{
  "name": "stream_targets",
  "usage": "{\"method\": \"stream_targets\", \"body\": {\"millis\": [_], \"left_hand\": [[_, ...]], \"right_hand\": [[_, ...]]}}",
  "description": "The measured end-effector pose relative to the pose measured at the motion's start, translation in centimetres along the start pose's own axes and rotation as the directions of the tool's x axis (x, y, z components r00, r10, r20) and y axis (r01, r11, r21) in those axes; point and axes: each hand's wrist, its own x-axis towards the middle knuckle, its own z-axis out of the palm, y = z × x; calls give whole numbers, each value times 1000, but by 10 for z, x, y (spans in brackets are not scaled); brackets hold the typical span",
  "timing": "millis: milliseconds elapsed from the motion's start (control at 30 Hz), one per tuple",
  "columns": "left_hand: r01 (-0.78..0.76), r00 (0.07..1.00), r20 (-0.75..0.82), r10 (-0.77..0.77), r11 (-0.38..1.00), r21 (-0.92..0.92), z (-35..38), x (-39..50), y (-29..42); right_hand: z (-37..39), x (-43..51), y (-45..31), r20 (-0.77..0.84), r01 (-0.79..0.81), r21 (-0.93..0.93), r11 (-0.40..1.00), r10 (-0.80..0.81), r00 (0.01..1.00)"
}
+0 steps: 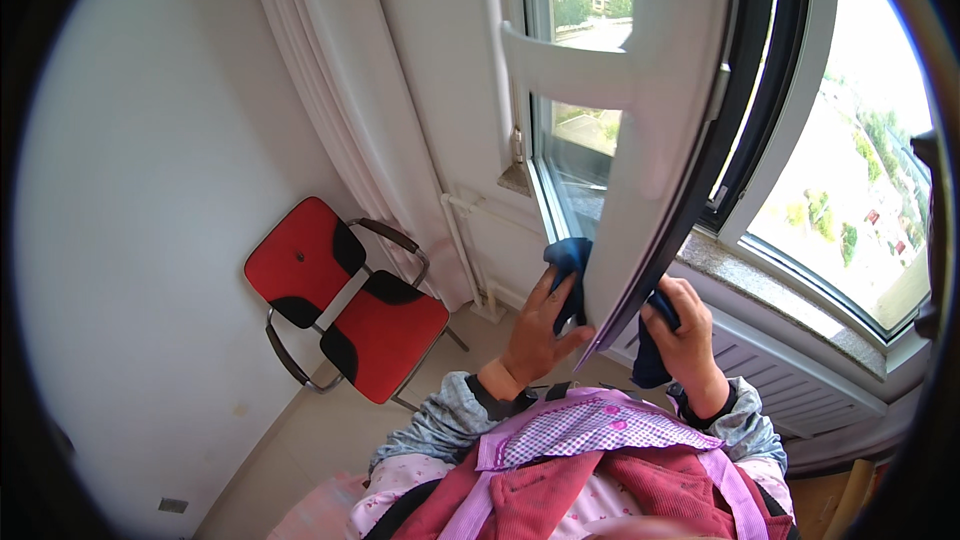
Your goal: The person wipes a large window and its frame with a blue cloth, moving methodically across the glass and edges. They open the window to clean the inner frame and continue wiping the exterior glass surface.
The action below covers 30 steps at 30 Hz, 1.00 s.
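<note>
A white-framed window sash stands swung inward in front of me, its lower corner between my two hands. My left hand presses a blue cloth against the glass side near the bottom of the sash. The fingers lie spread over the cloth. On the other side, my right hand grips a dark blue cloth beside the sash's dark edge. Part of that cloth hangs below the fingers. A white curved handle sticks out from the sash, well above both hands.
A red and black armchair stands at left by a pale curtain. Beneath the granite windowsill is a white radiator. White heating pipes run behind my left hand. A fixed window pane is at right.
</note>
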Motion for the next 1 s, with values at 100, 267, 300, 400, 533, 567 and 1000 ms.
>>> {"method": "stream_targets", "body": {"millis": [100, 267, 300, 400, 533, 567, 1000], "left_hand": [[89, 996, 5, -89, 991, -99, -20, -11, -7], [260, 965, 26, -262, 933, -250, -56, -48, -20], [290, 955, 32, -293, 915, -279, -60, -54, -19], [275, 940, -95, -329, 890, -363, -72, -71, -19], [258, 908, -246, -340, 915, -310, -78, -78, -1], [287, 884, -288, -369, 913, -290, -77, -77, 4], [211, 290, -813, -505, 862, -460, -35, -54, 32]], "right_hand": [[12, 0, -18, 87, 99, 33, 995, -101, 991], [33, 7, -34, 188, 306, 52, 951, -310, 932], [36, 9, -36, 170, 342, 75, 937, -350, 921], [48, 14, -36, 272, 388, 144, 910, -414, 869], [55, 29, -25, 325, 485, 319, 814, -575, 751], [58, 36, -21, 305, 522, 340, 782, -617, 726], [80, 95, 53, 362, 317, 759, 569, -773, 520]]}}
